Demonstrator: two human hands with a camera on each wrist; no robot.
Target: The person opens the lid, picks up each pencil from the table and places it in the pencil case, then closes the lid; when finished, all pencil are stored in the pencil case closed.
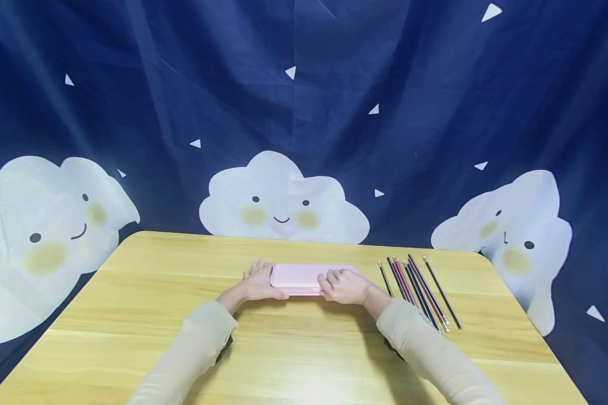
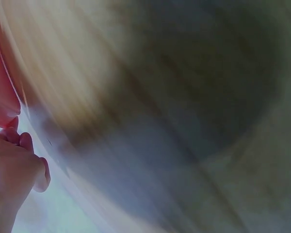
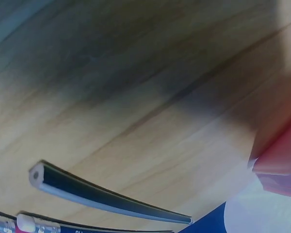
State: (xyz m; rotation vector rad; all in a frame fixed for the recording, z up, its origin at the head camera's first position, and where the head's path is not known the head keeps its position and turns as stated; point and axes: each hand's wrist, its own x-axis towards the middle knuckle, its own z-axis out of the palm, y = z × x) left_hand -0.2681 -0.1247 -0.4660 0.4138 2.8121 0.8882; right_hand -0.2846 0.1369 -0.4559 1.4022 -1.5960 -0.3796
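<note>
A pink pencil case (image 1: 296, 275) with rounded corners lies lengthwise on the wooden table, its lid down. My left hand (image 1: 257, 282) grips its left end, thumb along the front edge and fingers round the far side. At the front right corner, the curled fingers of my right hand (image 1: 347, 287) hold the case; what lies under those fingers is hidden. The right wrist view catches one end of the pencil case (image 3: 281, 155) at its right edge, and the left wrist view shows a reddish part of it (image 2: 2, 92).
Several dark and red pencils (image 1: 425, 287) lie in a loose group to the right, partly behind the right forearm. One dark pencil (image 1: 442, 292) lies apart at the far right. Behind the table (image 1: 157, 264) hangs a blue curtain (image 1: 334, 67) with smiling clouds.
</note>
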